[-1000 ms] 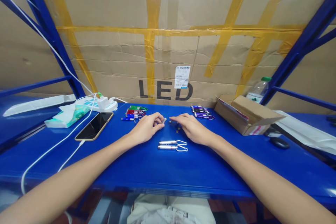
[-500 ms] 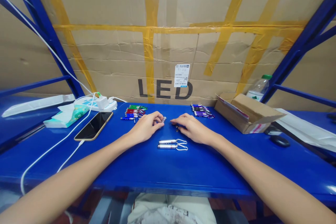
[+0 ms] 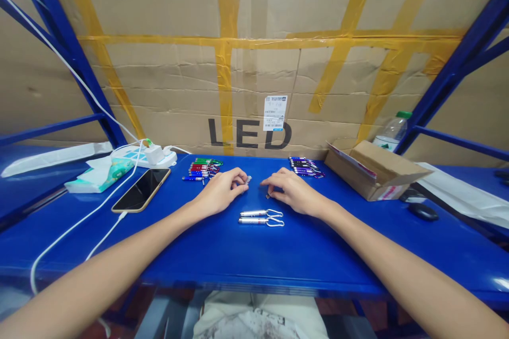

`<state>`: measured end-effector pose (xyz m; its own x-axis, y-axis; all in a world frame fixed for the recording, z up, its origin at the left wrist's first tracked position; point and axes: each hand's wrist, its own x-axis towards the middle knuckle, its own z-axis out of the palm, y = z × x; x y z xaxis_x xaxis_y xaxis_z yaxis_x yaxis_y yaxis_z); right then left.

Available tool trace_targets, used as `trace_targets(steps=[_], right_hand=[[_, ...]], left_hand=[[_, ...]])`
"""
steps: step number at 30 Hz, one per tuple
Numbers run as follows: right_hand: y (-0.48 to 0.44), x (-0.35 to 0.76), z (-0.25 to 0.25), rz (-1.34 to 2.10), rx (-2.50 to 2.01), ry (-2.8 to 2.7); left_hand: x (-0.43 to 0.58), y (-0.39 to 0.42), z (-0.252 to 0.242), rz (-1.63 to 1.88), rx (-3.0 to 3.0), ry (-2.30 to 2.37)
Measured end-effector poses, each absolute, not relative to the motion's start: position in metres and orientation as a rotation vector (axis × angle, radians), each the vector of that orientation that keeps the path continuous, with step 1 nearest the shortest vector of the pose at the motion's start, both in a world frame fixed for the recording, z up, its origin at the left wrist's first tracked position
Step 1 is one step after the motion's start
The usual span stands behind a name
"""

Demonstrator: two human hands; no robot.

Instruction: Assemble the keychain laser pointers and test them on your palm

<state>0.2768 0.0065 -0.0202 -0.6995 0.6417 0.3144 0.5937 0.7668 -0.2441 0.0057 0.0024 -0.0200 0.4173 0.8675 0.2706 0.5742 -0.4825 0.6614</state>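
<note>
My left hand [image 3: 222, 190] is closed in a pinch over the blue table, left of the middle. A small clear, silvery piece [image 3: 248, 180] pokes out past its fingertips. Opposite it, my right hand [image 3: 292, 189] rests low, its index finger reaching left and its thumb curled under. At that thumb tip is a tiny metallic piece [image 3: 268, 196], too small to name. Two silver penlights with carabiner clips [image 3: 254, 220] lie side by side just in front of the hands. Red, green and blue penlights [image 3: 202, 169] form a row behind my left hand; purple and black penlights [image 3: 304, 167] lie behind my right.
On the left are a phone [image 3: 141, 190] on a white cable, a tissue pack [image 3: 99, 176] and a power strip [image 3: 159, 156]. An open cardboard box [image 3: 369, 172], a black mouse [image 3: 423, 212] and a bottle [image 3: 392, 132] stand right. A large carton [image 3: 178, 79] walls the back.
My right thumb and fingers have shifted slightly around the tiny metallic piece. The left hand keeps its pinch in nearly the same place; the penlights have not moved.
</note>
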Motion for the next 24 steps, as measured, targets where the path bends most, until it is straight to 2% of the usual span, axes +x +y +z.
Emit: trace_targets(steps=[13,24], right_hand=[[-0.0012,0.2763,-0.0144,0.31,-0.923,-2.583],[-0.0031,0.274,-0.0126,0.309,-0.923,-2.464]], left_hand=[[0.0063,0.0014,-0.0185,0.84,2.196,1.193],[0.0094,0.0029,-0.0249,0.745,1.906,0.908]])
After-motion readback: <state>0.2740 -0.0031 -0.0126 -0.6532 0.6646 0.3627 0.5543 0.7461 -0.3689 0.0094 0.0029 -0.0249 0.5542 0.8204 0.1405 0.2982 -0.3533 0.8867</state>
